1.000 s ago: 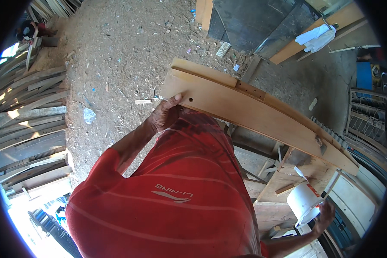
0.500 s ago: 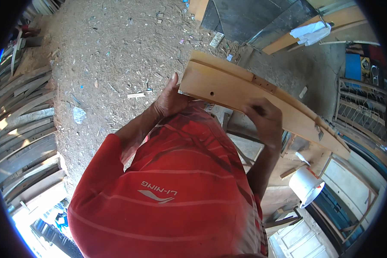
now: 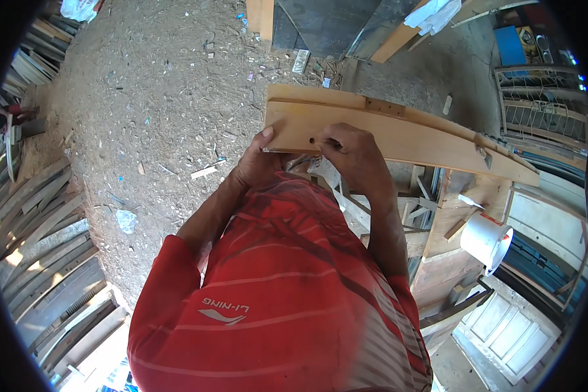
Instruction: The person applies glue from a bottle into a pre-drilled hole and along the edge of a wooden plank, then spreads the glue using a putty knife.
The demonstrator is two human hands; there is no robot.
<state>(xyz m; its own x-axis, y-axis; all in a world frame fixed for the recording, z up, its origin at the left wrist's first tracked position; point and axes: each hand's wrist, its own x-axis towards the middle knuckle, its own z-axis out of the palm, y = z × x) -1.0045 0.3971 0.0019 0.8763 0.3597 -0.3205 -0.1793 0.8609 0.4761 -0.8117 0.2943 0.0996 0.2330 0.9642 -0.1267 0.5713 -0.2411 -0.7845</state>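
The left hand (image 3: 258, 160) grips the near corner of the board (image 3: 431, 140), thumb up against its face, the other fingers out of sight beneath. The right hand (image 3: 361, 157) is bent over the same face with its fingers curled together; whether something small is pinched in them, I can't tell from here.

The board sits just above the centre of the frame, on the far side of both hands. Its long axis runs from the middle out toward the right edge, sloping a little downward as it goes. A small dark hole (image 3: 311, 140) shows near the left end, between the two hands. The right hand is the nearer one, its fingertips just beside the hole on the right, while the left thumb stands farther off at the corner.

Over in the lower right there's a white bucket (image 3: 482, 238), well apart from the hands, and curved planks (image 3: 42, 225) are heaped along the left side.
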